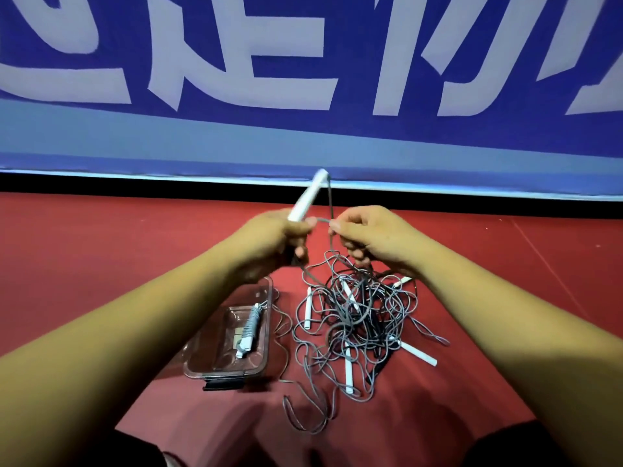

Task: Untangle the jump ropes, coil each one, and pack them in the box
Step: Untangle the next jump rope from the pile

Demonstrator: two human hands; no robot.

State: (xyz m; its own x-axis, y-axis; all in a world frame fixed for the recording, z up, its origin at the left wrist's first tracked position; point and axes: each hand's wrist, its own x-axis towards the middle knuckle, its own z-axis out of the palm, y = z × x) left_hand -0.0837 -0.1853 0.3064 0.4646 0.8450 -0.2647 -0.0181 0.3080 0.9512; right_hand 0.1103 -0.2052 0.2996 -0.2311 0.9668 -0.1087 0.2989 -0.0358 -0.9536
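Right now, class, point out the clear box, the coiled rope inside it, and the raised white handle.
clear box (229,373): head view, on its near wall.
coiled rope (251,326): head view, on its wrapped middle.
raised white handle (308,195): head view, on its mid-shaft.

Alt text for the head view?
The left hand grips a white handle above a tangled pile of jump ropes on a red floor, while the right hand pinches its grey cord. A clear box left of the pile holds one coiled rope.
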